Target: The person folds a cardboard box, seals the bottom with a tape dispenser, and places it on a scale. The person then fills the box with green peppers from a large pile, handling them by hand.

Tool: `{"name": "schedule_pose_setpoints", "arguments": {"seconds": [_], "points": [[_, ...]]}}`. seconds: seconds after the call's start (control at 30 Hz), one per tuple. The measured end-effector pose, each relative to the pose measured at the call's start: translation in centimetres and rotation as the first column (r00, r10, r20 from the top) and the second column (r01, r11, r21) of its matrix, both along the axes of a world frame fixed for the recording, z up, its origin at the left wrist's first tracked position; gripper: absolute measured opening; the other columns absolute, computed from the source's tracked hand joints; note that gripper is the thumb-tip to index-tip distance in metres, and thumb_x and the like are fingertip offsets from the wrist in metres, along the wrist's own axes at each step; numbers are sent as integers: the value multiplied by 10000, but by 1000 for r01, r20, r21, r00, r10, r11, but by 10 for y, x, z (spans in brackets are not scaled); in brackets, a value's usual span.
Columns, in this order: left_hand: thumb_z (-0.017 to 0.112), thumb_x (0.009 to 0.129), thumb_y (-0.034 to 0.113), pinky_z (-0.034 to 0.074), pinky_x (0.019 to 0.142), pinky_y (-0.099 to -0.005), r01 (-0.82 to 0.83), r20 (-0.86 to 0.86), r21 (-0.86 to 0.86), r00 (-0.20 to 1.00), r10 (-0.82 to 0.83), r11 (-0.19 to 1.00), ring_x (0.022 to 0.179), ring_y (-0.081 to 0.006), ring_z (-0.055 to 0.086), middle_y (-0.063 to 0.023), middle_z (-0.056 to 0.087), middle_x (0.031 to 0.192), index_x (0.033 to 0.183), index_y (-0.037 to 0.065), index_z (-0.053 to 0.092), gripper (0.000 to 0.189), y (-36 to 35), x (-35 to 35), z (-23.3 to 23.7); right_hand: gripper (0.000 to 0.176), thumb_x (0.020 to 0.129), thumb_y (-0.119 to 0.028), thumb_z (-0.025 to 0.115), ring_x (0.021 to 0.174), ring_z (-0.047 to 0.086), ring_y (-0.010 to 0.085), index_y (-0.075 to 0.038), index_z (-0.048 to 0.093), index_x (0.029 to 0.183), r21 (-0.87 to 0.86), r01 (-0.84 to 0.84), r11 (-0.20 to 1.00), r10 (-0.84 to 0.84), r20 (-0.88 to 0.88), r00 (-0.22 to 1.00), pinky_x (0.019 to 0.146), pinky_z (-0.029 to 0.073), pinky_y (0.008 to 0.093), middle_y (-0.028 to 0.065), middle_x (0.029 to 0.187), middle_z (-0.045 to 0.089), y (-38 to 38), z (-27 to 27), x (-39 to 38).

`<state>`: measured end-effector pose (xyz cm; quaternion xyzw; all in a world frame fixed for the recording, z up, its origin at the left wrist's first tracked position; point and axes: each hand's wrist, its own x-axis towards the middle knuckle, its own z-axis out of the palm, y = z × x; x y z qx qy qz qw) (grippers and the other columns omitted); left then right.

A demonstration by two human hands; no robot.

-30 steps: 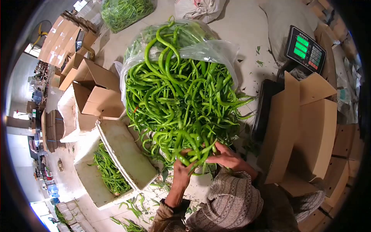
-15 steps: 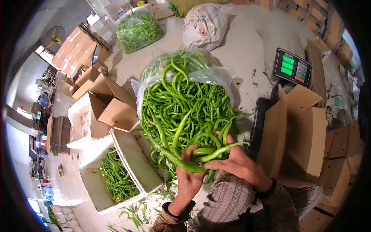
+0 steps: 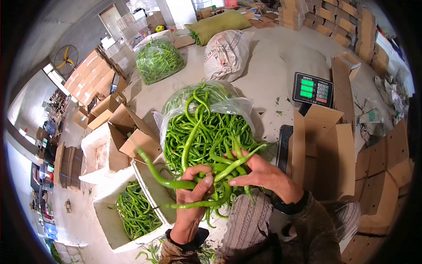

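Head view, single camera, looking forward and down. Left hand [image 3: 193, 193] is seen with fingers closed around a bundle of long green peppers [image 3: 220, 176], the thumb pressed across the stalks. Right hand [image 3: 259, 174] is curled over the same bundle from the other side, with fingertips pinching the upper peppers against the thumb. The bundle is held clear of the floor, just in front of the person's knees and directly before the open plastic bag [image 3: 239, 110]. That bag is heaped with more of the same peppers. Several long ends are noted hanging loose from the grip. One trails left towards the white foam box [image 3: 104, 215], which is partly filled with peppers.

An open cardboard box [image 3: 325, 163] is recorded to the right of the hands, beside a scale display [image 3: 313, 89] with green digits. Further back a second bag of peppers [image 3: 159, 59] and a printed white sack [image 3: 226, 53] lie on the concrete floor. Flattened cartons are stacked at the left and far right.

Judgement: the step in hand is read as gathering and evening up a handful lifted from the bag. The bundle is not yet squared, since the ends splay in different directions. A following move would call for both grips to be kept tight and for the trailing peppers to be tucked in, so that none are dropped.
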<state>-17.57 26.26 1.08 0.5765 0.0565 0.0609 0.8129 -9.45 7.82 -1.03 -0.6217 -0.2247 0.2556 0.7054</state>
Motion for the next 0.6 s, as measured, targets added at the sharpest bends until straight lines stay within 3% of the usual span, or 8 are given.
{"name": "schedule_pose_setpoints", "arguments": {"seconds": [0.07,0.17,0.2,0.23,0.3,0.33,0.43,0.6], "points": [[624,906,121,406,523,-213,18,-22,-64,1000,-20,998,634,-74,508,-32,626,874,1150,18,573,270,-3,1,5,691,733,-56,758,1073,539,139,2,415,1331,54,-40,998,47,-137,989,924,436,291,77,1160,594,1,7,-10],[593,931,164,417,534,-221,44,-67,78,997,-38,996,637,-83,507,-80,618,982,1236,17,505,350,7,23,11,631,750,-73,734,992,582,147,-15,454,1313,167,-62,984,108,-287,952,894,461,297,66,1094,612,3,4,-13],[584,942,233,425,550,-231,48,-45,21,998,-47,999,665,-95,520,-133,578,1119,1294,16,451,434,6,28,14,619,755,-72,723,978,590,152,-19,458,1312,203,-44,978,108,-312,944,886,467,298,63,1079,614,3,5,-12],[587,940,264,466,592,-236,75,-53,-69,996,-78,995,786,-144,580,-172,540,1206,1341,22,402,503,5,31,20,608,760,-72,712,965,598,157,-23,462,1312,238,-25,971,106,-337,936,879,473,300,61,1065,616,2,7,-12],[580,943,275,514,681,-277,71,-61,-81,995,-76,994,939,-211,603,-179,539,1223,1354,25,393,516,8,37,24,564,762,-54,678,944,611,175,-23,489,1292,291,81,953,37,-380,924,853,487,308,67,1034,612,-2,11,-8],[581,938,243,529,767,-342,86,-43,-158,995,-93,984,1025,-267,594,-186,542,1222,1340,29,410,487,13,38,19,557,761,-54,676,934,613,176,-19,493,1286,336,138,932,7,-396,918,845,490,309,69,1028,610,-5,9,-5],[594,923,210,521,786,-382,35,-55,-206,997,-47,978,987,-281,608,-187,568,1176,1301,31,449,444,22,32,5,521,764,-90,665,857,618,179,-12,515,1256,426,232,875,-34,-424,905,791,505,317,83,988,612,-19,-1,3],[606,891,145,508,804,-364,-9,158,-455,983,91,890,876,-209,610,-121,609,1064,1104,79,552,229,42,22,-27,452,791,-137,632,831,618,188,-20,532,1216,519,292,804,-3,-487,873,767,509,331,98,951,617,-43,-18,3]]}}
